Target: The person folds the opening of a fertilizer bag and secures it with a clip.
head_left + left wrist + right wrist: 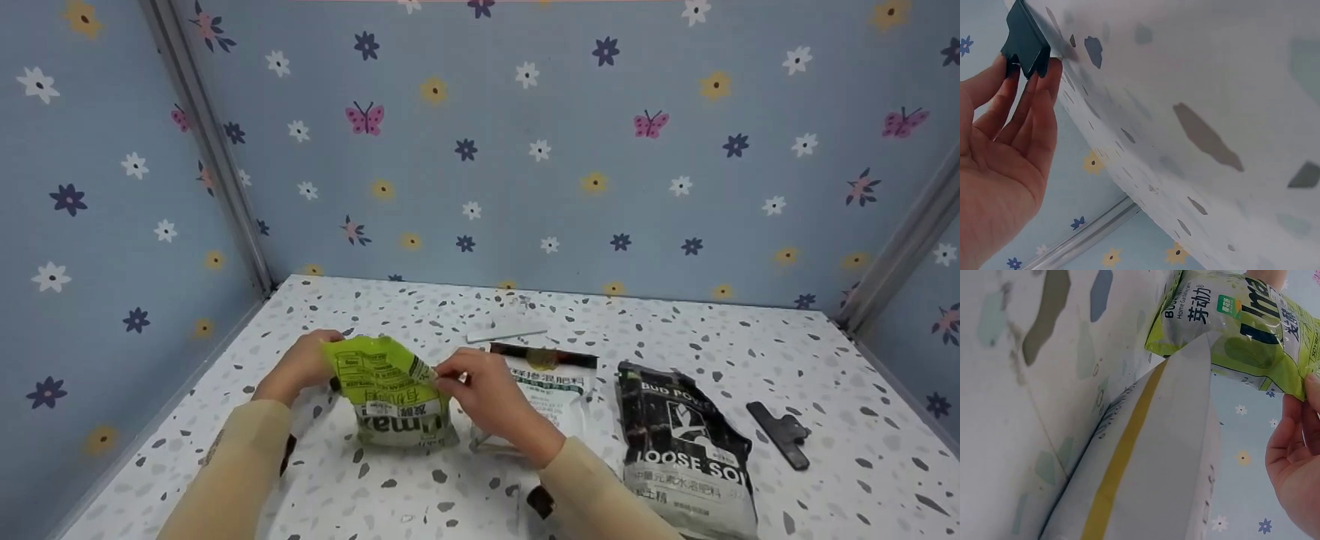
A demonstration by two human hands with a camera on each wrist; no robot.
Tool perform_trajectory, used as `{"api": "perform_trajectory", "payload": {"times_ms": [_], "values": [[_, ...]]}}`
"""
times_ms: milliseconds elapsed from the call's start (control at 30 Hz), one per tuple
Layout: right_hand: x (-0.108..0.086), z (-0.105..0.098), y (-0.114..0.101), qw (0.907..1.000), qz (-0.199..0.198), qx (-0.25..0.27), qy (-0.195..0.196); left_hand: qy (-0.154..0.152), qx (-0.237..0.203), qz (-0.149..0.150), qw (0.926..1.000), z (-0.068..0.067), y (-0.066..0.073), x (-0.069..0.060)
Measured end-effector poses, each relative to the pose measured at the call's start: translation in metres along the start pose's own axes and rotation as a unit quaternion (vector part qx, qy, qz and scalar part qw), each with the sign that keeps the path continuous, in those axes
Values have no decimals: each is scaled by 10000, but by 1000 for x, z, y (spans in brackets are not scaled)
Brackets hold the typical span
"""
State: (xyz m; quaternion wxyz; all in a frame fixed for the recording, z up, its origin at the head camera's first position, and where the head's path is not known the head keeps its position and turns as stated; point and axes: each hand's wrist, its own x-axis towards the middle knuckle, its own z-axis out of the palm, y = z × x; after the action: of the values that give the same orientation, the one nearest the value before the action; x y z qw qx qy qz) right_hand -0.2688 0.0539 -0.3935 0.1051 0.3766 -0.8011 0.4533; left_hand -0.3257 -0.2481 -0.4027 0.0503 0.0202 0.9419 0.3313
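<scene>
A green and silver printed bag (394,394) stands upright on the speckled table, its lime top leaning. My right hand (487,394) pinches the upper right edge of that bag between thumb and fingers; the right wrist view shows this hand (1300,450) at the bag's (1241,326) corner. Beside the bag's left edge is my left hand (304,367), partly hidden behind it. In the left wrist view, the left hand (1013,124) holds a dark clip (1028,42) between thumb and fingertips.
A white bag (551,397) with a dark top strip lies behind my right hand. To its right rests a black and grey bag (686,450), with a black clip (780,435) beside it. A thin flat piece (506,331) lies farther back. Patterned walls (525,187) enclose the table.
</scene>
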Motion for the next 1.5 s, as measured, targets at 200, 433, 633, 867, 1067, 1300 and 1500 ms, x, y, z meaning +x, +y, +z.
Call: {"api": "perform_trajectory", "payload": {"times_ms": [200,433,633,867,1067,1300,1500], "values": [[0,0,2,10000,81,34,25,-55,-584,292,9979,-3,-2,-1],[0,-1,2,10000,87,22,35,6,-781,284,9965,-7,-1,-3],[0,0,2,9999,81,57,75,194,-741,531,9956,-17,9,-11],[-2,1,3,9999,138,55,26,392,-667,751,9942,-33,29,-34],[-2,1,4,9999,164,47,3,693,-609,1072,9899,-49,53,-53],[-1,0,4,9999,146,36,53,789,-727,1592,9814,-57,86,-71],[0,2,4,9998,183,76,50,972,-345,2038,9736,-53,123,-90]]}}
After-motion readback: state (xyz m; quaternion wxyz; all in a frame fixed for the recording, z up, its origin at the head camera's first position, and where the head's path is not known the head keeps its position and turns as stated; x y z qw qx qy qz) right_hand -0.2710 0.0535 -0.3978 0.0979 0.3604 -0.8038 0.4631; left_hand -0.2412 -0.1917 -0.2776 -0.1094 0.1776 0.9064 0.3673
